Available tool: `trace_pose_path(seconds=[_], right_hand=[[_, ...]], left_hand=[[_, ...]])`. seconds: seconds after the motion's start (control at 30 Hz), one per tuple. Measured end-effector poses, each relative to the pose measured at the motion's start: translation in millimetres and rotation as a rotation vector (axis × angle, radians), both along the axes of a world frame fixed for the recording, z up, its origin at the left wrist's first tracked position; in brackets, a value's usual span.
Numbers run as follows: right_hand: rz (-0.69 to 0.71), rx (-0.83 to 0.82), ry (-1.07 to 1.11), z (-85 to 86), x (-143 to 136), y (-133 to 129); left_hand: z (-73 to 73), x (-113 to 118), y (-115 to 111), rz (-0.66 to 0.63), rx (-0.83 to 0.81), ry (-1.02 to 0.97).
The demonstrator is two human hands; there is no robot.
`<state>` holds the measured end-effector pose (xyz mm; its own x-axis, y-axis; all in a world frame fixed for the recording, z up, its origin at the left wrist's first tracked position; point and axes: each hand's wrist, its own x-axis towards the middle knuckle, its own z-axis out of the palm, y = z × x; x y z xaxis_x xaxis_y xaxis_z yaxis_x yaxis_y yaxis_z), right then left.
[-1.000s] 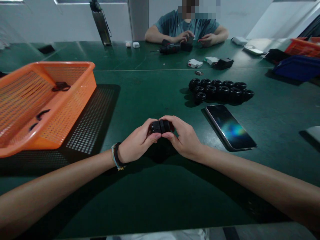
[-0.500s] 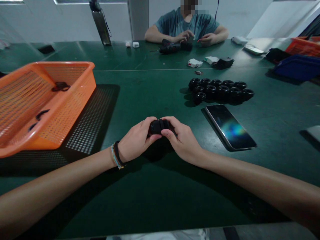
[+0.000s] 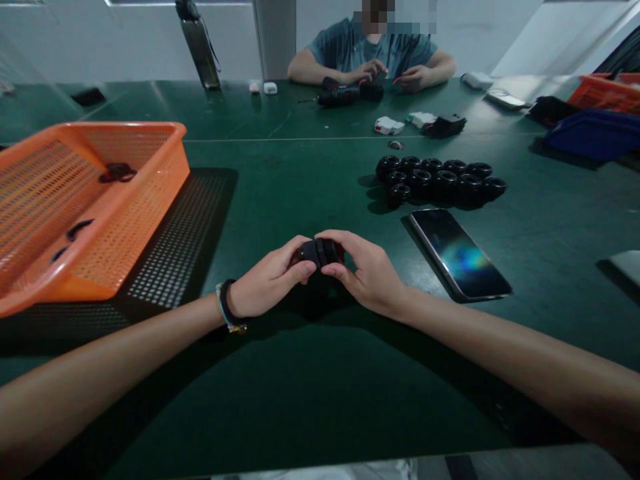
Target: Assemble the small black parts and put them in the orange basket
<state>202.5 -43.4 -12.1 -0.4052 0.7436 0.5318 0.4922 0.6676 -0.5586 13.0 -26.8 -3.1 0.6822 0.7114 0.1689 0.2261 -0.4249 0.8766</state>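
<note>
Between my two hands is a black cylindrical part (image 3: pixel 320 253) with a ridge or seam around its middle, held above the green table (image 3: pixel 280 400). My left hand (image 3: pixel 273 275) is closed on its left end, thumb in front. On the right end, my right hand (image 3: pixel 364 270) grips with thumb and fingers. The part's far side is hidden by my fingers. Beyond my right hand, several glossy black round parts with holes in their tops (image 3: pixel 443 181) stand in a cluster. A smartphone (image 3: pixel 460 253) lies to the right of my right hand.
An orange perforated basket (image 3: pixel 150 220) with a few dark pieces stands at left. Across the table sits a person (image 3: pixel 373 57), a black power drill (image 3: pixel 345 95) before them. A dark bottle (image 3: pixel 199 50) stands far left; a blue bin (image 3: pixel 593 133) is far right.
My left hand has turned at the wrist, its thumb now further across the front of the black part. The right hand keeps its grip with a slight shift. The part has tilted a little.
</note>
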Motion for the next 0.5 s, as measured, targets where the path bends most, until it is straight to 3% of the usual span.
trace_pose_path(seconds=[0.2, 0.37, 0.5], right_hand=[[-0.006, 0.057, -0.022, -2.7, 0, -1], [-0.023, -0.001, 0.004, -1.0, -3, -5], [-0.041, -0.094, 0.042, 0.2, -6, -9]], left_hand=[[1.3, 4, -5, -0.005, -0.083, -0.011], [2.3, 3, -14, 0.138, 0.115, 0.095], [0.7, 2, -16, 0.172, 0.232, 0.136]])
